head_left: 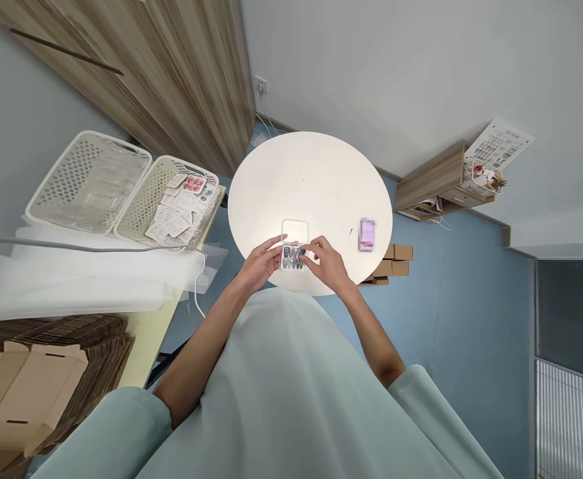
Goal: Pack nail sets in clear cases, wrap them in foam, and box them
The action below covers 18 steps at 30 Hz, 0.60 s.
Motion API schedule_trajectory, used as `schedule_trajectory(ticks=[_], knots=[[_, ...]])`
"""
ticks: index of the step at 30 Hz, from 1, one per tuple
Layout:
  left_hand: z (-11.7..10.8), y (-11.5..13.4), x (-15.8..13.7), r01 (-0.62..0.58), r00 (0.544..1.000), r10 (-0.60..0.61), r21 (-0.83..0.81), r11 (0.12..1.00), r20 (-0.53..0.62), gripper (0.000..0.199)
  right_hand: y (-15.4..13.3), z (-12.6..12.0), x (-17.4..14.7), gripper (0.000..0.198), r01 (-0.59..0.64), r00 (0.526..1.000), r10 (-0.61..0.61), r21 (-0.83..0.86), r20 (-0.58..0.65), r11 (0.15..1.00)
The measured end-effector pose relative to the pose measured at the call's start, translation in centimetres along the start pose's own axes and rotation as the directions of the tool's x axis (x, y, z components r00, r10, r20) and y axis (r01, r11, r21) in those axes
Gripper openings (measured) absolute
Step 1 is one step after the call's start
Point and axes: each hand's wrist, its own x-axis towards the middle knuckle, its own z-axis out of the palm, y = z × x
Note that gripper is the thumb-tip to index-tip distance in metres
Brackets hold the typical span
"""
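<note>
A small clear plastic case (295, 221) lies with its lid up near the front edge of the round white table (291, 173). Inside its lower half is a set of dark, glittery press-on nails (292, 258) in rows. My left hand (261, 264) grips the case at its left side, with the index finger reaching up by the hinge. From the right, my right hand (329, 265) has thumb and fingers bent around the case's right edge, close over the nails. Whether its fingertips also pinch a single nail is too small to tell.
A phone-like pink object (367, 235) lies at the table's right. To the left stand a white basket of nail cards (176, 216) and a basket of clear plastic pieces (92, 183). White sheets (86, 273) and flattened cardboard boxes (46, 386) are nearer. Small cartons (398, 259) sit beyond the table's right edge.
</note>
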Motion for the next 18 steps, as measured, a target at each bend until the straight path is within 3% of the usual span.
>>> schedule_trajectory(ticks=[4,8,12,15,18], knots=[[-0.3,0.1,0.1,0.002,1.0,-0.002,-0.006,1.0,-0.008,0.058,0.0,-0.2,0.6,0.023,-0.018,0.997,0.026,0.106,-0.074,0.994],[-0.6,0.3,-0.1,0.009,1.0,-0.009,-0.003,1.0,0.006,0.058,0.9,-0.1,2.5,0.036,-0.141,0.956,0.21,0.307,-0.206,0.941],[-1.1,0.4,-0.4,0.029,0.999,-0.029,0.015,0.999,0.044,0.058,1.9,0.8,5.0,0.047,-0.277,0.929,0.36,0.475,-0.092,0.835],[-1.4,0.5,-0.6,0.053,0.997,-0.053,0.004,0.999,0.047,0.056,1.8,1.5,6.3,0.049,-0.293,0.931,0.365,0.542,-0.027,0.787],[-1.9,0.6,-0.7,0.074,0.997,-0.074,-0.031,0.997,0.015,0.053,0.7,1.4,6.8,0.046,-0.243,0.939,0.336,0.551,-0.072,0.798]])
